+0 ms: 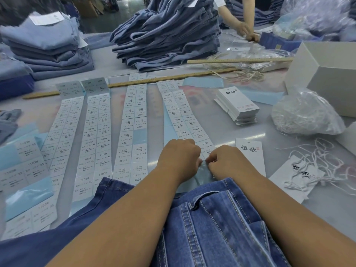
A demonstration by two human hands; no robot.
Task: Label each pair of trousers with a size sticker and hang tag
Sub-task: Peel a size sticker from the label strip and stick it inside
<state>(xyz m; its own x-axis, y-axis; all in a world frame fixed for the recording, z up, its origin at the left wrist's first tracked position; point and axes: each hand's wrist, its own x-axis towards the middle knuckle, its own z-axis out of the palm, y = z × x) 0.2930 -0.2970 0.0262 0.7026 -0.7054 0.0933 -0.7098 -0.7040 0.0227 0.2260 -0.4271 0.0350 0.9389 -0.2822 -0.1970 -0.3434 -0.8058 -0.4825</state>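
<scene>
Pinching at the near end of the M size sticker strip [187, 120], the left hand [180, 157] and right hand [226, 162] meet with curled fingers on its bare blue backing, seemingly peeling a sticker. That strip's long axis runs straight away from the grip, while the trousers [212, 218] lie just below both wrists and a single hang tag [250, 153] sits just right of the right hand. Around them, the grey table [221, 120] holds more strips, a hang tag stack [238, 106] and, farther back, folded trousers.

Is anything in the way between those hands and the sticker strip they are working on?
Nothing visible: the left hand and right hand are both already at the near end of the sticker strip, just beyond the jeans.
</scene>
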